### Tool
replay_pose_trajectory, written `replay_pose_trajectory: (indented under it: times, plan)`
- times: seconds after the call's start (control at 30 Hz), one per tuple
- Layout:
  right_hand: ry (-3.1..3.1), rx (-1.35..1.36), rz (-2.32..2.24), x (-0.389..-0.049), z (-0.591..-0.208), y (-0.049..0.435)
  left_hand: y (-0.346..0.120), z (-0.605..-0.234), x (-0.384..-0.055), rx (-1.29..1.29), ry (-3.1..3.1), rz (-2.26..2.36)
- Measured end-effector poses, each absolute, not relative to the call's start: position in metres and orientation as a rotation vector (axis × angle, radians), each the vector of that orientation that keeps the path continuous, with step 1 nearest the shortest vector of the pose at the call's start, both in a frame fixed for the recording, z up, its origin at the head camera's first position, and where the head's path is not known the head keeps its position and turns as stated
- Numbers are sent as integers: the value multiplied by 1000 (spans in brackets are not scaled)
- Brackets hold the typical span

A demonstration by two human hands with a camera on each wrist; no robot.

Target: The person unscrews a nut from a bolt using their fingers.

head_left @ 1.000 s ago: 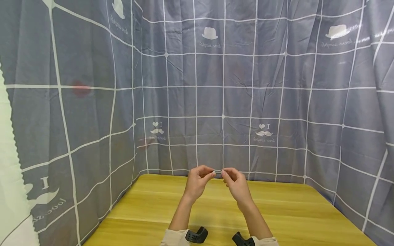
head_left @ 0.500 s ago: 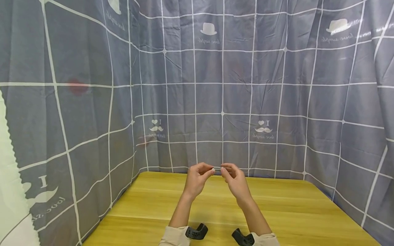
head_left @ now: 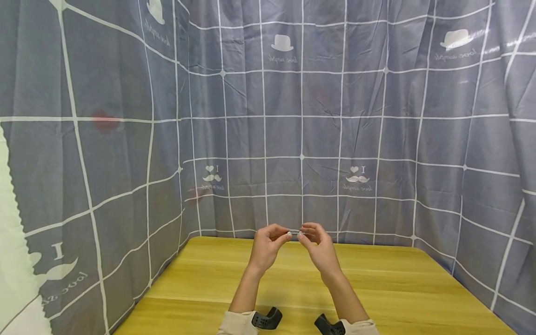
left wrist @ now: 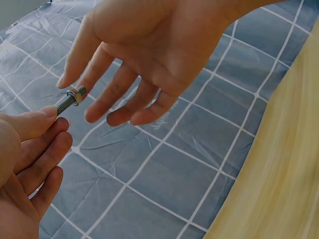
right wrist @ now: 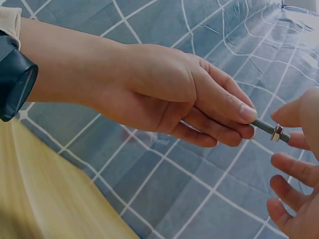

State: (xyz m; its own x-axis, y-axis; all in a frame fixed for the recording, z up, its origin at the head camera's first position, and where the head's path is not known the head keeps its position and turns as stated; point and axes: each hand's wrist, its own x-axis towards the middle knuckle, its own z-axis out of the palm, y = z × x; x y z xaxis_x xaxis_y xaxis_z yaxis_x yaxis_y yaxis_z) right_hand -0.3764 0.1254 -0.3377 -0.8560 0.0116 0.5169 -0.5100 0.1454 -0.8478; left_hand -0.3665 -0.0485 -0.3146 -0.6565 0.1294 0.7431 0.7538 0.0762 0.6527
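Note:
My left hand (head_left: 265, 246) pinches a small threaded metal bolt (left wrist: 64, 105) between thumb and fingertips; the end inside the fingers is hidden. On the bolt's free end sits a metal nut (right wrist: 276, 133), with a short stretch of thread showing beyond it. Facing it is my right hand (head_left: 322, 249), its fingers spread and only loosely bent. In the right wrist view its thumb (right wrist: 285, 115) hovers just above the nut, and the index finger lies right by the bolt's tip. Both hands are raised over the far part of the table, fingertips almost meeting in the head view.
A yellow wood-grain table (head_left: 293, 284) lies beneath the arms. Grey curtains (head_left: 284, 130) with white grid lines surround it at the back and sides. Black wrist cameras (head_left: 267, 319) are strapped at both sleeve cuffs. Pale cloth (head_left: 16, 260) hangs at the far left.
The right thumb has shifted slightly left relative to its fingers, toward the left hand. The left hand keeps its pinch. The head view has shifted a little.

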Motion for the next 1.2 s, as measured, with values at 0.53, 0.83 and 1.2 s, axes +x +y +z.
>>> replay_pose_trajectory:
  times: [0.53,0.83,1.2]
  plan:
    - [-2033,444,1742,-376,-341,114,-41,-334,-392,-903,-1830,-1668]
    - [-1994,445,1751,-377,-341,115,-41,-338,-397,-887,-1837,-1682]
    - [-1976,524,1794,-377,-341,122,-42,-318,-367,-885,-1847,-1664]
